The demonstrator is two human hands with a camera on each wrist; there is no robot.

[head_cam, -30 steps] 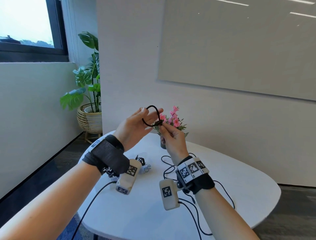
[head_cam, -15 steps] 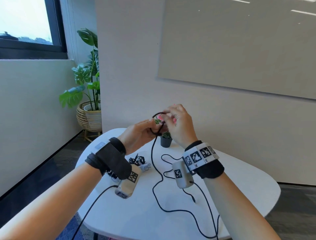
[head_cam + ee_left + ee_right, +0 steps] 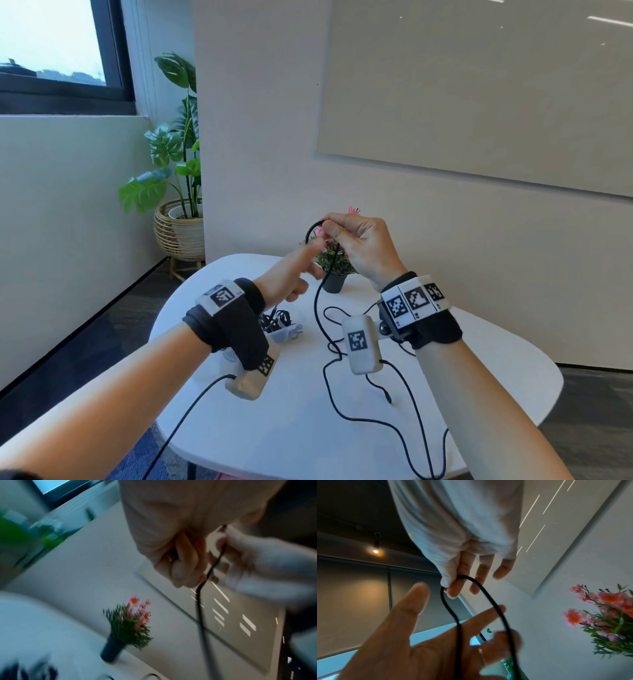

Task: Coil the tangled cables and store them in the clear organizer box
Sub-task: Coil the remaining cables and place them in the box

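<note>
The right hand (image 3: pixel 363 246) is being held up above the white table (image 3: pixel 479 359), its thumb and forefinger pinching the top of a small loop in a black cable (image 3: pixel 320 308). In the right wrist view the same pinch is showing plainly: the thumb and one finger are closing on the bend of the cable (image 3: pixel 458 615), while the other fingers (image 3: pixel 503 569) are sticking out loosely past it.

The left hand (image 3: pixel 291 274) is sitting just below and beside the right hand, fingers stretched and spread, gripping nothing. The loop is hanging down across its open palm (image 3: pixel 402 649), one strand running between the fingers; whether the strands are actually touching the skin cannot be told.

From the right hand the cable is dropping straight down in front of a small potted flower plant (image 3: pixel 334 263), which is standing on the table just beyond both hands. Below the wrists the rest of the cable is lying in loose, wandering curves over the tabletop, running toward the near edge under the right forearm.

Under the left wrist a clear box (image 3: pixel 284 334) is sitting on the table with dark cables bundled inside it; its outline is partly hidden by the wrist strap. The left wrist view is blurred, showing only the cable (image 3: pixel 199 608) hanging beside the curled fingers of the right hand (image 3: pixel 248 561).

A large leafy plant in a wicker basket (image 3: pixel 178 233) is standing on the floor well beyond the left hand.
</note>
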